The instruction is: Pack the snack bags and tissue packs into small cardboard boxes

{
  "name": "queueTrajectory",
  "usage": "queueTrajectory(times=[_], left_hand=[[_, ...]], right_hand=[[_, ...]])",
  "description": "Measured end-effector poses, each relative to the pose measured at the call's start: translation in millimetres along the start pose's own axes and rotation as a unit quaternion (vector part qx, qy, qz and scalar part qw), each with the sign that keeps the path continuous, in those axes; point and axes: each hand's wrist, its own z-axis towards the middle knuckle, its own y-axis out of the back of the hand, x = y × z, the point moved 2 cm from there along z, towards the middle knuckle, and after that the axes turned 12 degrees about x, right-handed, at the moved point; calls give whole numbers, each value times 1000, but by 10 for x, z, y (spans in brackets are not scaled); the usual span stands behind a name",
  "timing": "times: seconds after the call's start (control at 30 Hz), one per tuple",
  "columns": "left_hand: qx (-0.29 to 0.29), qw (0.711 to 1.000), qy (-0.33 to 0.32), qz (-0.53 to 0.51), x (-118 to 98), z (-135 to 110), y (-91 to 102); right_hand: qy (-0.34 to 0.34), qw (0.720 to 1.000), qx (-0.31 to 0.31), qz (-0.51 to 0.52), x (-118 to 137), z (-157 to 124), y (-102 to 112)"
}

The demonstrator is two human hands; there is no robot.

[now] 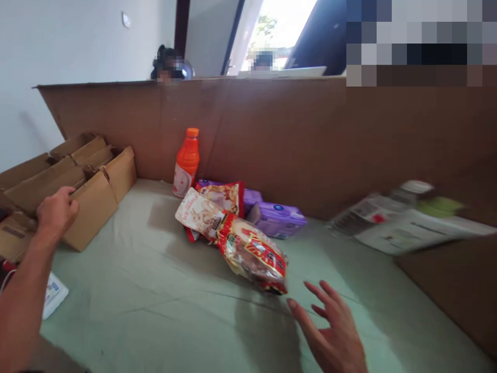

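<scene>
My right hand (332, 329) hovers low over the pale green table (155, 305), fingers spread and empty, just right of a red and clear snack bag (254, 254). My left hand (57, 210) rests curled on the edge of an open cardboard box (91, 199) at the left. Behind the snack bag lie another white and red packet (202, 212), a red packet (227, 196) and purple wipe packs (277, 220). An orange drink bottle (187, 161) stands upright against the cardboard wall.
A tall cardboard wall (310, 134) closes off the back of the table. Blurred papers and a green item (407, 217) lie at the right on another cardboard piece. A small white packet (54, 292) sits at the left edge. People are behind the wall.
</scene>
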Motion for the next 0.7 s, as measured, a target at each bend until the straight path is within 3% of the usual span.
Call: queueTrajectory(times=[0.1, 0.17, 0.23, 0.3, 0.4, 0.47, 0.53, 0.63, 0.7], left_hand=[[7, 1000, -25, 3, -87, -357, -11], [5, 990, -139, -22, -291, -726, -81], [4, 956, -291, -50, -605, -1147, -181], [51, 910, -407, -64, -948, -1528, -293], [127, 859, -492, -65, -1313, -1909, -367], [136, 847, -509, -70, -1374, -2013, -338], [90, 859, -496, -95, -1292, -2005, -295], [-23, 903, -391, -177, -1006, -1864, -367], [-19, 919, -304, -252, -795, -1763, -590]], right_hand=[[35, 999, -24, 4, 231, -67, 60], [65, 997, -29, 5, 415, -91, 103], [100, 995, -15, 5, 600, -140, 151], [136, 990, 16, 23, 770, -231, 193], [168, 978, 64, 108, 941, -420, 214], [155, 970, 79, 168, 962, -530, 187], [120, 966, 87, 210, 902, -601, 128], [59, 961, 98, 251, 728, -649, 3], [28, 956, 113, 270, 622, -669, -103]])
